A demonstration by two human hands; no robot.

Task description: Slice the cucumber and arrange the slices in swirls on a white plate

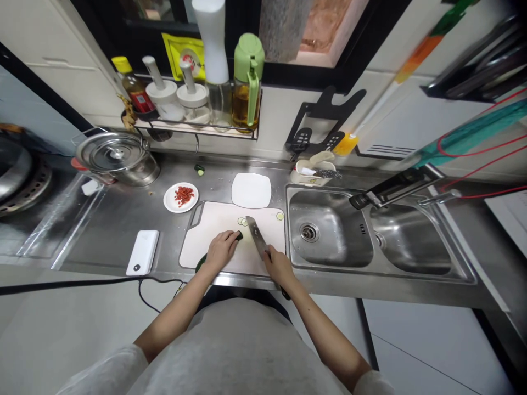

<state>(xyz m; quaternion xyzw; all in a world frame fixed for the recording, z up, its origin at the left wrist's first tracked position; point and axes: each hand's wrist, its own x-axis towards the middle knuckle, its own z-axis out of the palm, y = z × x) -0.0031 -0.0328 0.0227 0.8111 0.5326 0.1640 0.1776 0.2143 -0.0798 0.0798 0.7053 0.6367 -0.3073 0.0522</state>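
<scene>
Left hand: fingers curled over a dark green vegetable, apparently a cucumber, though the hand covers most of it; the grip is closed on it, holding it down on the pale cutting board. One end shows at the fingertips, the other behind the hand toward the board's near edge.

Right hand: grip clenched about the handle of a broad knife, blade pointing away from the person over the board. Whether the edge meets the surface cannot be told.

Two pale slices lie beside the blade's tip; a single slice lies near the board's far right corner.

The board rests on the steel desk, directly left of the double sink. Beyond it is a white square plate; to the far left, a round plate bears chopped red pieces.
</scene>
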